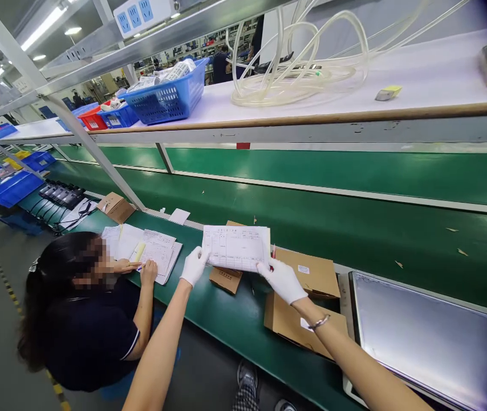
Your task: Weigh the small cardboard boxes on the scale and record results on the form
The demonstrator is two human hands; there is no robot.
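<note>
A printed paper form with a table of ruled boxes is held up level above the green bench. My left hand, in a white glove, pinches its lower left corner. At the lower right corner, my right hand, gloved the same way, grips the sheet between thumb and fingers. Behind and below the form lies a small brown carton, partly hidden by the paper. Two flat cardboard boxes with white labels, an upper box and a lower box, sit by my right hand and forearm.
A co-worker sits at the left, both hands on open papers. To the right stands a flat metal-topped device. Overhead, a shelf bears coiled clear tubing and a blue basket. Another carton rests beyond the co-worker.
</note>
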